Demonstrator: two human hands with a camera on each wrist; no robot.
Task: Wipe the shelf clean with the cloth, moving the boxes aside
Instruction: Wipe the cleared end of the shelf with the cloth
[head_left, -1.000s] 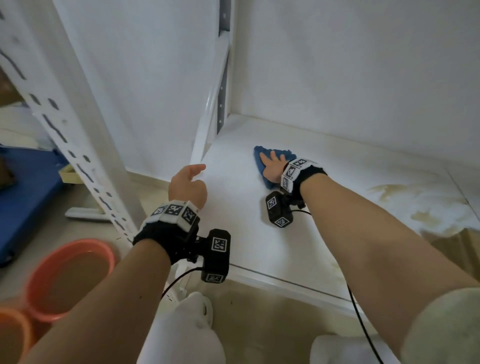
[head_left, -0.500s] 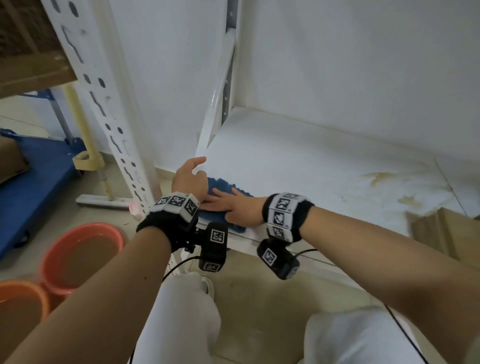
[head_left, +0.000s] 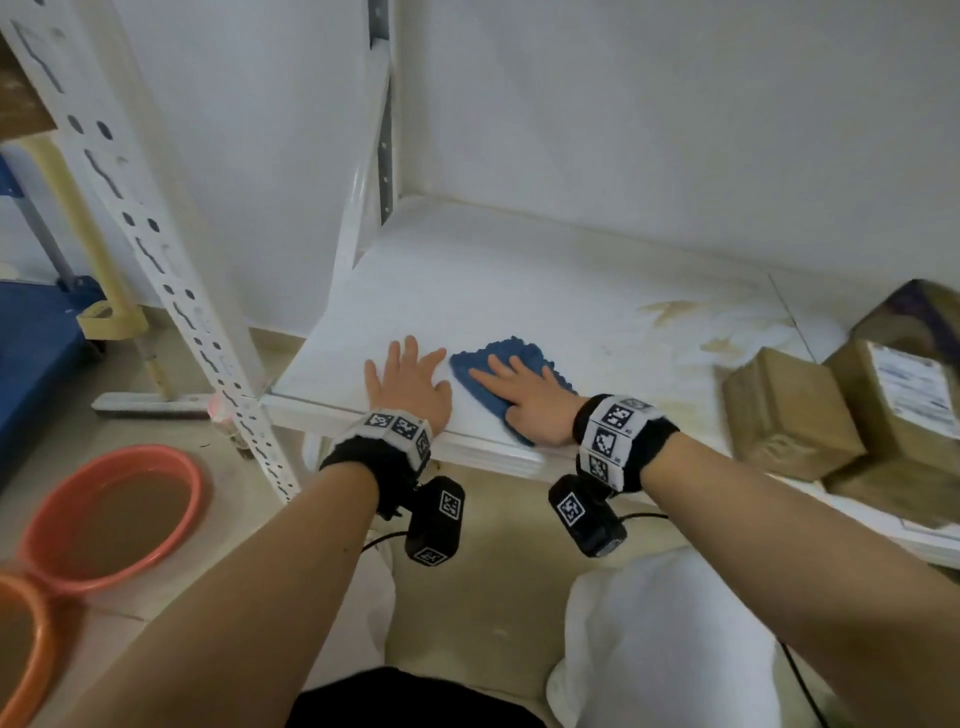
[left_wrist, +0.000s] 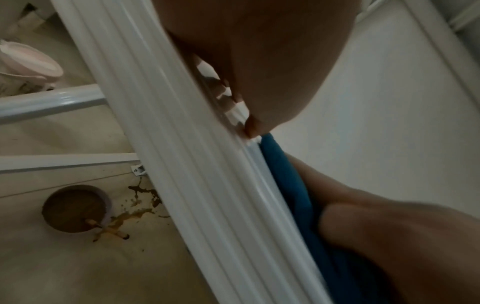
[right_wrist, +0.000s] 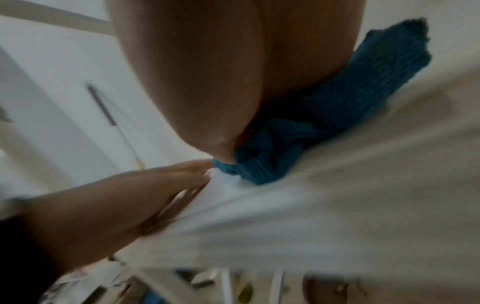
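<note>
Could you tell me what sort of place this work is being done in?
Probably a storeroom or utility room: a white slotted-metal shelf stands against a bare wall, taped cardboard boxes sit on it, and orange basins of murky water stand on the floor beside it.

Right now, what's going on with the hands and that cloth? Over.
Right hand flat, pressing the blue cloth on the shelf. Left hand flat on the shelf beside it. Brown stains and boxes to the right.

Two orange basins (head_left: 111, 512) of brown water on the floor, blue platform (head_left: 31, 358) beyond, yellowish pole (head_left: 111, 270) upright
</note>
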